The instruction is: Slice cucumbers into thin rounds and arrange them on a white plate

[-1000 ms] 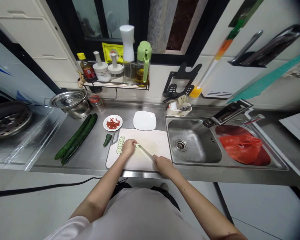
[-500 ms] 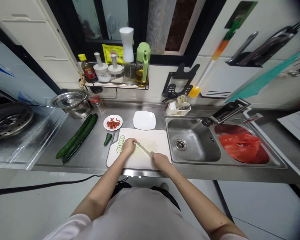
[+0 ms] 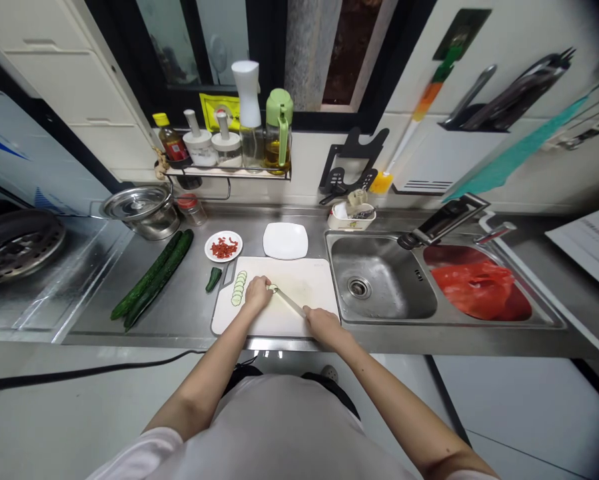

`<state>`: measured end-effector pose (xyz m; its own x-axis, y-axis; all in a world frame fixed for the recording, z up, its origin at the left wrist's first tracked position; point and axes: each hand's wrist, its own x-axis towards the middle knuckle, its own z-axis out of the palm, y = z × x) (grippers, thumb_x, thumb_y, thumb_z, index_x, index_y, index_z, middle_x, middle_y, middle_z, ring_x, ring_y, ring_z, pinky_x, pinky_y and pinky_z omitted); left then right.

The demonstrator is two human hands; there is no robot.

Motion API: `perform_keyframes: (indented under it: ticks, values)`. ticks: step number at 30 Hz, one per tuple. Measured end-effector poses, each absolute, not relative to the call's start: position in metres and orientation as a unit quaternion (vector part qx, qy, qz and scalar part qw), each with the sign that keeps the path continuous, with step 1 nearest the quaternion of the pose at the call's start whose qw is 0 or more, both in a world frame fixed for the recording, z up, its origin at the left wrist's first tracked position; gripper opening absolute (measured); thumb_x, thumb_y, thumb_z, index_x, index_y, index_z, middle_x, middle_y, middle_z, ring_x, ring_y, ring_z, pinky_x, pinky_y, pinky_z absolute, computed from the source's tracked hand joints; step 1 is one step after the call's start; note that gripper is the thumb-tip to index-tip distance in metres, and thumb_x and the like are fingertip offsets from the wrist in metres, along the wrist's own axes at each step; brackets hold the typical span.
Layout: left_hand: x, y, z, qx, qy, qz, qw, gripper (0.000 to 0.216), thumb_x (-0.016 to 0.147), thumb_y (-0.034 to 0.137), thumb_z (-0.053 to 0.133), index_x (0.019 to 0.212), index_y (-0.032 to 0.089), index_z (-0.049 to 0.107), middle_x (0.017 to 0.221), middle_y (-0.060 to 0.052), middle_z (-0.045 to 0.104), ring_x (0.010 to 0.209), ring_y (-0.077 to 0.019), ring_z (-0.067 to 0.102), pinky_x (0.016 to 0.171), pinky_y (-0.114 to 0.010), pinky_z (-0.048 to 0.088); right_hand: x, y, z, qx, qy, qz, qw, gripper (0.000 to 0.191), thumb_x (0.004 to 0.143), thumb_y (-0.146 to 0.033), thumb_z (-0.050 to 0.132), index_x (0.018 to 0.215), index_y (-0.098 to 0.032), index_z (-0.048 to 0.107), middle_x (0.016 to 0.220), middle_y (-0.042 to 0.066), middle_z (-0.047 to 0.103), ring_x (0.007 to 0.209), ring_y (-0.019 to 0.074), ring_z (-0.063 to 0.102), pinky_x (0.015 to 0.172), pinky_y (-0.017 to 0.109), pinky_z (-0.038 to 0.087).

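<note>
My right hand (image 3: 323, 325) grips a knife (image 3: 292, 304) by its handle over the white cutting board (image 3: 279, 327). The blade points up and left toward my left hand (image 3: 258, 293). That hand's fingers are closed around a piece of cucumber (image 3: 273, 289), mostly hidden, with a pale cut face showing by the knife's tip. Left of my left hand, a row of overlapping cucumber slices (image 3: 238, 291) lies on the board. A dark green cucumber stub (image 3: 213, 279) rests on the counter just beyond the board's left edge.
Behind the board are a white plate (image 3: 286, 241) and a small dish (image 3: 207, 251) of chopped red pieces. Two long cucumbers (image 3: 160, 277) and a steel pot (image 3: 152, 215) are at left. The sink (image 3: 384, 280) adjoins at right; a condiment shelf (image 3: 229, 172) hangs above.
The view has shifted slightly. Both hands stay in nearly the same place on the board, still holding the knife and the cucumber; the pale cut face at the blade sits a little differently.
</note>
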<state>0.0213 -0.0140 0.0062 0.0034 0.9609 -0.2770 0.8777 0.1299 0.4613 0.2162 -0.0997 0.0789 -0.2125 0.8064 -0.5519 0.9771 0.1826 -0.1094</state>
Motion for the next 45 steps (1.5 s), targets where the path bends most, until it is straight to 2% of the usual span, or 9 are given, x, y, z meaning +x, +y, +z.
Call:
perform_keyframes:
  ticks: [8, 16, 22, 30, 39, 45]
  values:
    - [0.023, -0.014, 0.008, 0.627, 0.711, 0.087, 0.307, 0.017, 0.078, 0.018, 0.059, 0.094, 0.023, 0.062, 0.093, -0.002, 0.068, 0.089, -0.017, 0.06, 0.075, -0.025, 0.041, 0.222, -0.107, 0.077, 0.602, 0.745, -0.22, 0.186, 0.028, 0.093, -0.017, 0.032, 0.112, -0.018, 0.052, 0.098, 0.014, 0.067, 0.093, 0.0234, 0.065, 0.073, 0.032, 0.044]
    - [0.018, -0.012, 0.009, 0.633, 0.693, 0.114, 0.326, 0.02, 0.076, 0.013, 0.059, 0.093, 0.022, 0.064, 0.092, -0.001, 0.07, 0.086, -0.0156, 0.061, 0.074, -0.024, 0.041, 0.218, -0.103, 0.078, 0.598, 0.748, -0.227, 0.179, 0.028, 0.092, -0.017, 0.033, 0.112, -0.017, 0.053, 0.099, 0.015, 0.067, 0.093, 0.0251, 0.064, 0.071, 0.032, 0.044]
    - [0.015, -0.009, 0.007, 0.643, 0.68, 0.117, 0.332, 0.023, 0.076, 0.015, 0.058, 0.096, 0.022, 0.066, 0.089, -0.002, 0.07, 0.082, -0.0159, 0.061, 0.073, -0.024, 0.042, 0.212, -0.095, 0.077, 0.596, 0.751, -0.225, 0.173, 0.03, 0.091, -0.017, 0.033, 0.112, -0.017, 0.053, 0.098, 0.016, 0.067, 0.092, 0.0256, 0.065, 0.069, 0.032, 0.043]
    - [0.016, -0.01, 0.003, 0.634, 0.687, 0.129, 0.33, 0.025, 0.079, 0.017, 0.053, 0.096, 0.023, 0.069, 0.095, -0.002, 0.072, 0.087, -0.0164, 0.063, 0.076, -0.024, 0.043, 0.211, -0.091, 0.073, 0.599, 0.748, -0.226, 0.174, 0.029, 0.09, -0.016, 0.034, 0.113, -0.017, 0.053, 0.1, 0.015, 0.067, 0.094, 0.0243, 0.064, 0.07, 0.031, 0.043]
    - [0.023, -0.011, 0.005, 0.605, 0.717, 0.104, 0.33, 0.022, 0.076, 0.021, 0.059, 0.096, 0.024, 0.068, 0.093, -0.003, 0.072, 0.088, -0.019, 0.063, 0.075, -0.027, 0.043, 0.211, -0.091, 0.072, 0.599, 0.748, -0.227, 0.172, 0.031, 0.091, -0.018, 0.031, 0.114, -0.018, 0.053, 0.1, 0.015, 0.067, 0.094, 0.0244, 0.064, 0.072, 0.033, 0.044]
    - [0.024, -0.013, 0.002, 0.582, 0.728, 0.138, 0.335, 0.029, 0.075, 0.021, 0.061, 0.105, 0.021, 0.064, 0.09, -0.003, 0.072, 0.089, -0.018, 0.064, 0.075, -0.026, 0.043, 0.212, -0.092, 0.071, 0.599, 0.749, -0.228, 0.17, 0.03, 0.092, -0.019, 0.031, 0.114, -0.017, 0.052, 0.098, 0.015, 0.067, 0.093, 0.0246, 0.064, 0.071, 0.032, 0.043]
